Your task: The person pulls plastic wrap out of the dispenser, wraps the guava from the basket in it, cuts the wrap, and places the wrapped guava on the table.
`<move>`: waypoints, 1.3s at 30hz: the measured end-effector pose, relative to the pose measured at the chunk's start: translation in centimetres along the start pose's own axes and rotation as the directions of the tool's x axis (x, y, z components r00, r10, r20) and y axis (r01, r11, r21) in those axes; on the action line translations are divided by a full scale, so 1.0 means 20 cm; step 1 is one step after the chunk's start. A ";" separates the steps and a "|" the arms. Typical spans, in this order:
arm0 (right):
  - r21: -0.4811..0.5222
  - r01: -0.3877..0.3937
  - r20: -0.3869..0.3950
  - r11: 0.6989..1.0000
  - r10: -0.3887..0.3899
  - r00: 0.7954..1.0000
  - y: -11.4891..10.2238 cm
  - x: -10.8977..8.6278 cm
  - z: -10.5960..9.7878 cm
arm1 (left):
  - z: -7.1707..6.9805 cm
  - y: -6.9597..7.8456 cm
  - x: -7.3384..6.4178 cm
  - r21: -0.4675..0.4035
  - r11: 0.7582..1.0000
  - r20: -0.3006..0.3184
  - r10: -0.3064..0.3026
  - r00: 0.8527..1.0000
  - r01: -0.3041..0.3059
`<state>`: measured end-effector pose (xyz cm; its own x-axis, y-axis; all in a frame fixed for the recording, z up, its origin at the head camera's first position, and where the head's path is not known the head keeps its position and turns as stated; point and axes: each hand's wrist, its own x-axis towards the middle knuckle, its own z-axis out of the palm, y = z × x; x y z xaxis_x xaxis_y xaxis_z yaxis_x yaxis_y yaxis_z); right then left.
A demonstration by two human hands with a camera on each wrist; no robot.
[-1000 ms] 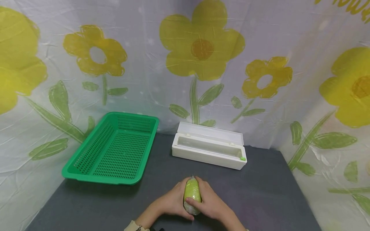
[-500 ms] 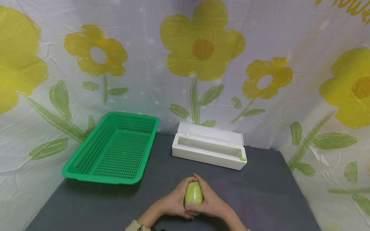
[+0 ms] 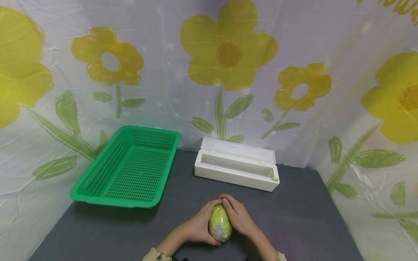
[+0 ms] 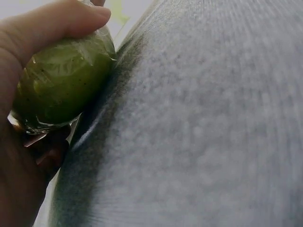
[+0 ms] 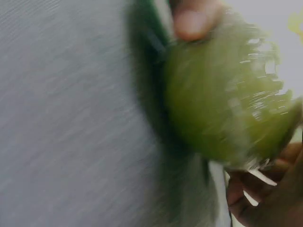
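Note:
Low in the head view, both hands hold a yellow-green fruit [image 3: 219,219] wrapped in clear, crinkled cling film. My left hand [image 3: 198,226] grips it from the left, with fingers bent round the far end and the thumb near the close end. On the opposite side, my right hand [image 3: 241,215] lies along the fruit, its fingers bent over the far end close to the left fingertips. Whitish film bunches at the fruit's near end. Small dark specks mark the fruit [image 4: 61,87] in the left wrist view. Motion blurs the fruit [image 5: 222,99] in the right wrist view.
A green perforated basket [image 3: 160,181] stands at the left of the dark grey table [image 3: 294,217]. Toward the back is a long white cling film dispenser [image 3: 235,177] with its lid raised and a small green slider. A flower-printed curtain [image 3: 163,101] closes the back and sides.
The right thumb has moved from the fruit's near side to its far end. The fruit has turned between the hands, while the left hand keeps its grip.

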<state>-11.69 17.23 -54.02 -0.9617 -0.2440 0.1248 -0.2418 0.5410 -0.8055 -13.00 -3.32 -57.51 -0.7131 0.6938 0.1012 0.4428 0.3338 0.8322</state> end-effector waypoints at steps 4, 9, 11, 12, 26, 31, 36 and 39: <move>0.150 -0.108 -0.058 0.983 0.118 0.991 -0.02 0.05 -0.02 | 0.00 0.00 0.00 0.005 0.999 -0.007 -0.044 0.999 0.044; 0.299 -0.243 0.000 0.923 0.254 0.967 -0.03 0.12 -0.05 | 0.00 0.00 0.00 0.069 0.996 0.026 -0.062 0.998 0.060; 0.324 -0.276 0.009 0.905 0.289 0.957 -0.04 0.14 -0.05 | 0.00 0.01 0.00 0.089 0.995 0.033 -0.052 0.998 0.049; 0.335 -0.291 0.013 0.896 0.304 0.953 -0.04 0.14 -0.05 | 0.00 0.02 0.01 0.092 0.995 0.038 -0.048 0.998 0.044; 0.377 -0.368 -0.020 0.850 0.405 0.914 -0.02 0.14 -0.03 | -0.01 0.07 -0.02 0.126 0.990 0.032 0.054 0.998 -0.057; 0.239 -0.373 -0.097 0.897 0.404 0.909 -0.02 0.12 -0.08 | -0.02 0.07 -0.02 0.128 0.991 0.025 0.034 0.999 -0.037; 0.041 -0.275 -0.144 0.960 0.278 0.950 -0.07 0.11 -0.10 | -0.02 0.08 -0.01 0.120 0.993 0.046 0.012 0.999 -0.017; -0.033 -0.214 -0.131 0.976 0.208 0.969 -0.10 0.09 -0.09 | -0.03 0.07 0.00 0.118 0.993 0.055 -0.020 0.998 0.013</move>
<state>-13.15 17.22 -51.09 -0.9994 -0.0187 0.0292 -0.0346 0.6067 -0.7942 -12.65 -3.18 -56.03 -0.6904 0.7213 0.0546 0.4945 0.4155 0.7634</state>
